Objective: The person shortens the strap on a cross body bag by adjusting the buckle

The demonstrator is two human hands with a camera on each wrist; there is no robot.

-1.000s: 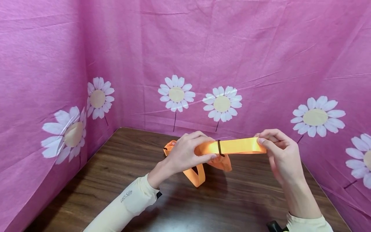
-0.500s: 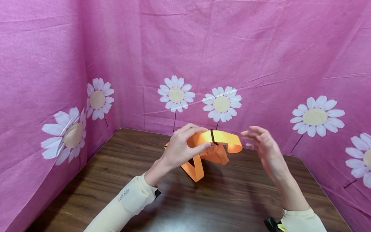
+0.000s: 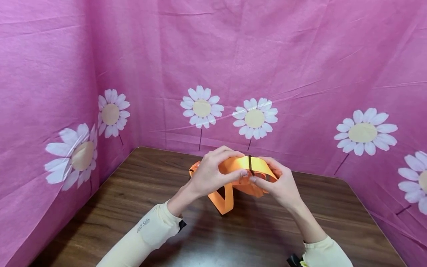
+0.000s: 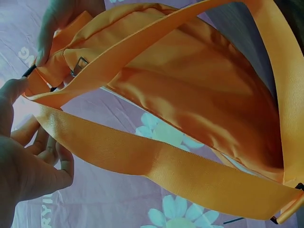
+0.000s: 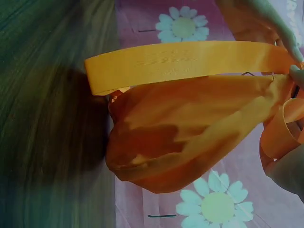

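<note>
An orange bag [image 4: 190, 90] with a wide webbing strap [image 5: 190, 59] hangs below both hands, its fabric body soft and creased. In the head view, my left hand [image 3: 209, 172] grips the strap with the thumb in front and fingers over the top. A dark slide buckle [image 3: 251, 165] crosses the strap just right of the left fingertips. My right hand [image 3: 285, 185] holds the strap on the buckle's other side, thumb in front near the buckle, fingers behind. The strap end curls into a loop [image 5: 278, 135] by the hands. A small metal ring [image 4: 79, 66] shows near the bag's corner.
A dark wood-grain table [image 3: 267, 237] lies under the bag. Pink cloth [image 3: 283, 48] printed with white daisies surrounds the table at the back and sides. A lower strap loop [image 3: 221, 202] hangs over the tabletop.
The right hand released the pulled-out strap end, which curled down, then moved left and took hold of the strap beside the buckle. The left hand kept its grip.
</note>
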